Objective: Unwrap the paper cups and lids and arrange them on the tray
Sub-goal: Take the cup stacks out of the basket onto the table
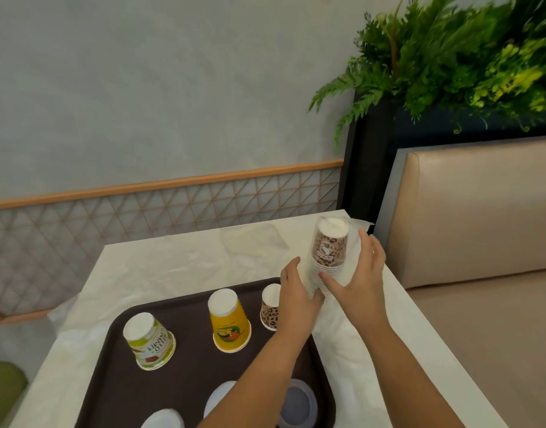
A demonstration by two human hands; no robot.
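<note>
Brown tray (117, 393) on white table (172, 261), carrying three inverted cups: green-printed cup (149, 342) near left edge, yellow cup (230, 321) centre, leopard-print cup (270, 307) at far right corner, partly hidden by left hand (296, 296). Lids (298, 403) along near edge, cut off below. Left fingers curled round base of wrapped cup stack (327, 254) beyond tray's right edge; right hand (358, 273) fingers spread, thumb pressing wrapper.

Landmark: brown tray (117, 375). Its centre strip lies open between the far row of three upturned cups (231, 322) and the near-edge lids (298, 403). Beyond its far-right corner, a wrapped cup stack (328, 251) stands on the table (172, 267), blocking passage. Left of it, bare tabletop.
</note>
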